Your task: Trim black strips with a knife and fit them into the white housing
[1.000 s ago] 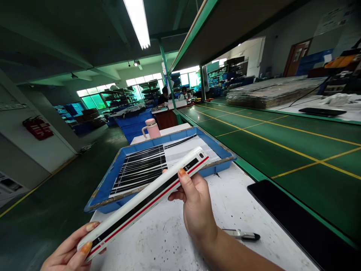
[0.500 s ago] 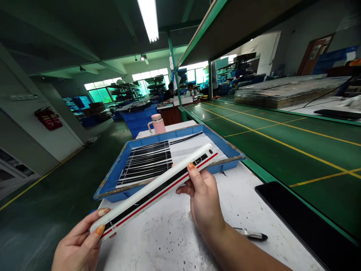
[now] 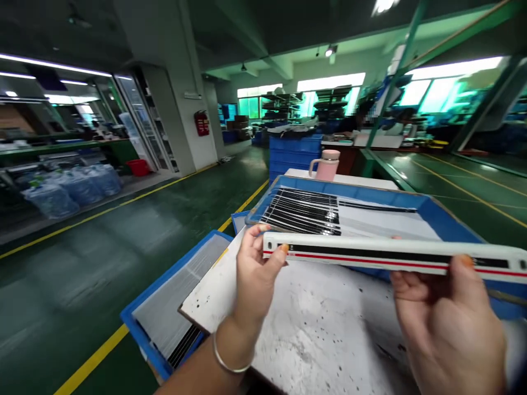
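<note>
A long white model train carriage (image 3: 370, 251), with a black window band and a red line, is held nearly level above the table. My left hand (image 3: 256, 274) pinches its left end, thumb on the near side. Toward its right end, my right hand (image 3: 453, 323) grips it with the thumb in front and fingers behind and below. Just beyond lies a blue tray (image 3: 382, 193), partly hidden by the carriage. Rows of glossy black strips (image 3: 302, 211) on white sheets lie in it. Beneath my hands is a white tabletop (image 3: 313, 323) with dark specks.
A pink mug (image 3: 328, 167) stands behind the tray. Below the table's left edge sits another blue tray (image 3: 135, 323) with white sheets and black strips. Stacked blue crates (image 3: 294, 156) are farther back. Fire extinguishers (image 3: 201, 123) hang by a pillar. People sit in the background.
The view has swung to the left. The carriage went from slanting up to the right to nearly level, both hands still on it. The phone and pen have left the view.
</note>
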Demonstrator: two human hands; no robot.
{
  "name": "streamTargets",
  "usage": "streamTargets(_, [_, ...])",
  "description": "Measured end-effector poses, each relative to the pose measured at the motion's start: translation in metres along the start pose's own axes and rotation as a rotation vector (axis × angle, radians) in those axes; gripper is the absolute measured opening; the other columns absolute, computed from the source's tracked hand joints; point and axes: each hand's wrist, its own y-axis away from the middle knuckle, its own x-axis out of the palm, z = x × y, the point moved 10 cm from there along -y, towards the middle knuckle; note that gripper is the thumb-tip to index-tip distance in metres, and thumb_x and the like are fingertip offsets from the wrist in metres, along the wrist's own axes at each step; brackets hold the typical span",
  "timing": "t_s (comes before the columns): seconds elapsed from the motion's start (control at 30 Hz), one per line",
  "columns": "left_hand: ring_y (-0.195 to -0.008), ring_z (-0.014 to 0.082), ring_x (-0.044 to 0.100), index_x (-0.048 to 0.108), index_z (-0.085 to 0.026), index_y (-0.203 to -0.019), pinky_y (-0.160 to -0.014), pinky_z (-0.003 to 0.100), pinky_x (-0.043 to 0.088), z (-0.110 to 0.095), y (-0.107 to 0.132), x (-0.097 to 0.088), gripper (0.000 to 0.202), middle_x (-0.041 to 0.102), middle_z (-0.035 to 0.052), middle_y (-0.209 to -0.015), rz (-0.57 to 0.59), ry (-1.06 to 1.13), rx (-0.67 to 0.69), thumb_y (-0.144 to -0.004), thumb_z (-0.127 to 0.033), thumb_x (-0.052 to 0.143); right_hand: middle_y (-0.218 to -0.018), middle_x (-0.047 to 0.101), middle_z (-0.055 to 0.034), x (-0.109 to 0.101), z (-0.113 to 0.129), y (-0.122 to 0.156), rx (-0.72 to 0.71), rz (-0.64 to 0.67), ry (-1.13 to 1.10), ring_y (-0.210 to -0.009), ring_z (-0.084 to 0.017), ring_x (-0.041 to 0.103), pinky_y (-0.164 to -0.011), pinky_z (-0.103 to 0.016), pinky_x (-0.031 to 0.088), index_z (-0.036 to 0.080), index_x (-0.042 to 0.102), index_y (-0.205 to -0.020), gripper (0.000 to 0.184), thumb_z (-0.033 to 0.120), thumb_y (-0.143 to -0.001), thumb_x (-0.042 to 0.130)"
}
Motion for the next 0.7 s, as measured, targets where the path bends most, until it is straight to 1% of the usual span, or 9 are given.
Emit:
streamTargets(0.07, [-0.079, 0.0096, 0.059, 0.056, -0.024, -0.112, -0.065, 0.019, 0.054, -0.003, 0.007, 0.004, 0.035, 0.063, -0.0013, -0.100, -0.032, 0.034, 0.019, -0.083, -0.027, 0.075, -0.111, 0.073, -0.0001, -0.001, 0.002, -0.003, -0.021, -0.005, -0.016, -0.097, -0.017, 0.070, -0.068, -0.029, 0.065, 0.025, 0.075, -0.097, 0.017, 0.019, -0.089, 0.061])
streamTargets(0.13, [-0.081, 0.0100, 0.058, 0.056, -0.024, -0.112, -0.066, 0.018, 0.053, -0.005, 0.011, 0.008, 0.034, 0.062, -0.0010, -0.099, -0.037, 0.072, 0.026, -0.083, -0.025, 0.075, -0.127, 0.068, 0.0034, 0.001, 0.002, -0.006, -0.033, 0.015, -0.021, -0.111, -0.014, 0.066, -0.074, -0.026, 0.065, 0.028, 0.075, -0.102, 0.025, 0.017, -0.093, 0.055])
streamTargets(0.2, [-0.084, 0.0106, 0.058, 0.055, -0.024, -0.112, -0.067, 0.019, 0.053, -0.006, 0.014, 0.012, 0.034, 0.062, -0.0003, -0.101, -0.024, 0.110, 0.021, -0.084, -0.024, 0.074, -0.136, 0.062, 0.0042, 0.003, 0.001, -0.009, -0.042, 0.049, -0.015, -0.119, -0.014, 0.062, -0.077, -0.025, 0.064, 0.029, 0.075, -0.107, 0.029, 0.018, -0.096, 0.050])
streamTargets(0.33, [-0.085, 0.0112, 0.059, 0.053, -0.025, -0.112, -0.066, 0.018, 0.051, -0.005, 0.014, 0.014, 0.035, 0.063, 0.0004, -0.102, -0.016, 0.168, 0.009, -0.083, -0.021, 0.074, -0.142, 0.058, 0.0027, 0.008, 0.001, -0.009, -0.091, 0.133, 0.011, -0.128, -0.016, 0.056, -0.085, -0.028, 0.061, 0.028, 0.075, -0.110, 0.034, 0.018, -0.096, 0.046])
streamTargets(0.47, [-0.084, 0.0114, 0.058, 0.053, -0.024, -0.112, -0.068, 0.019, 0.051, -0.003, 0.015, 0.013, 0.036, 0.063, 0.0006, -0.099, -0.029, 0.194, 0.018, -0.082, -0.020, 0.074, -0.142, 0.057, 0.0048, 0.008, 0.001, -0.006, -0.122, 0.174, 0.038, -0.133, -0.015, 0.050, -0.092, -0.029, 0.058, 0.031, 0.077, -0.107, 0.030, 0.019, -0.096, 0.051])
streamTargets(0.53, [-0.083, 0.0112, 0.058, 0.053, -0.023, -0.113, -0.068, 0.019, 0.051, -0.002, 0.016, 0.012, 0.037, 0.063, 0.0006, -0.099, -0.038, 0.196, 0.021, -0.082, -0.019, 0.074, -0.142, 0.057, 0.0059, 0.005, 0.000, -0.005, -0.129, 0.178, 0.048, -0.134, -0.014, 0.049, -0.088, -0.029, 0.059, 0.033, 0.077, -0.104, 0.027, 0.022, -0.096, 0.053])
streamTargets(0.63, [-0.083, 0.0108, 0.059, 0.054, -0.023, -0.113, -0.067, 0.018, 0.051, -0.002, 0.016, 0.011, 0.036, 0.063, 0.0011, -0.102, -0.059, 0.188, 0.021, -0.083, -0.017, 0.072, -0.142, 0.057, 0.0054, 0.001, -0.002, -0.005, -0.127, 0.170, 0.064, -0.131, -0.015, 0.052, -0.068, -0.026, 0.061, 0.034, 0.078, -0.099, 0.026, 0.021, -0.094, 0.055])
streamTargets(0.7, [-0.082, 0.0101, 0.059, 0.053, -0.023, -0.115, -0.067, 0.018, 0.052, 0.000, 0.016, 0.011, 0.036, 0.063, 0.0011, -0.103, -0.067, 0.187, 0.009, -0.084, -0.017, 0.072, -0.142, 0.058, 0.0035, -0.001, -0.003, -0.006, -0.129, 0.161, 0.071, -0.127, -0.017, 0.056, -0.055, -0.024, 0.057, 0.033, 0.078, -0.100, 0.026, 0.021, -0.094, 0.055])
